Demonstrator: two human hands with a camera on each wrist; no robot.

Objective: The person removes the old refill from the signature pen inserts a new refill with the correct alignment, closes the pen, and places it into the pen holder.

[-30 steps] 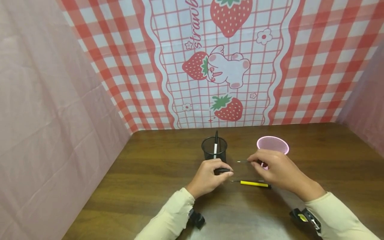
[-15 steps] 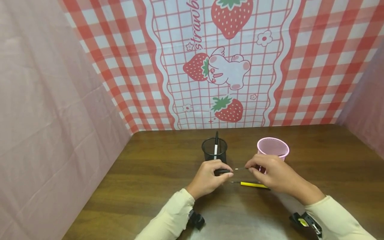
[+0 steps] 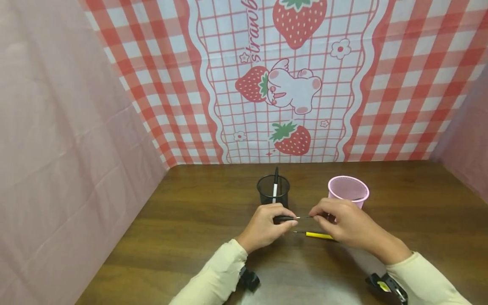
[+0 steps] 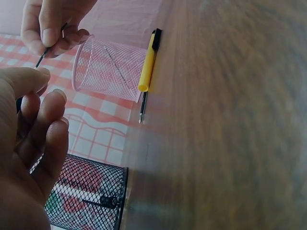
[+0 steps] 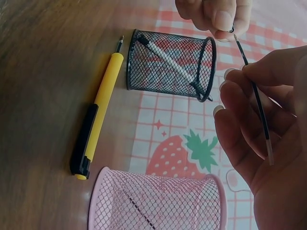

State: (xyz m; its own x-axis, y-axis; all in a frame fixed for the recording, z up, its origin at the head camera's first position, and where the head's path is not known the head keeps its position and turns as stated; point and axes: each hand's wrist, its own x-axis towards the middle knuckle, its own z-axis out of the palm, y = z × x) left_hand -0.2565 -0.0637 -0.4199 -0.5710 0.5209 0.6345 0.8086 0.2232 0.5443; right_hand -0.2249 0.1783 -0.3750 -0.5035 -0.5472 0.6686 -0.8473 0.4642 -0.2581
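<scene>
My left hand grips a black pen barrel, mostly hidden by the fingers, with its end pointing right. Opposite it, my right hand pinches a thin pen refill, black with a clear tail that runs back along the palm. In the right wrist view the refill's metal tip is right at the barrel's end. Below the hands lies a yellow pen with a black clip, a refill tip sticking out of its front; my right hand covers its rear in the head view.
Behind the left hand stands a black mesh cup holding a black-and-white pen. A pink mesh cup with a thin dark stick inside stands behind the right hand. A strawberry-print cloth hangs at the table's back edge.
My right hand has moved left and slightly toward me, bringing the refill's tip from apart to the end of the black barrel. The left hand has stayed nearly still.
</scene>
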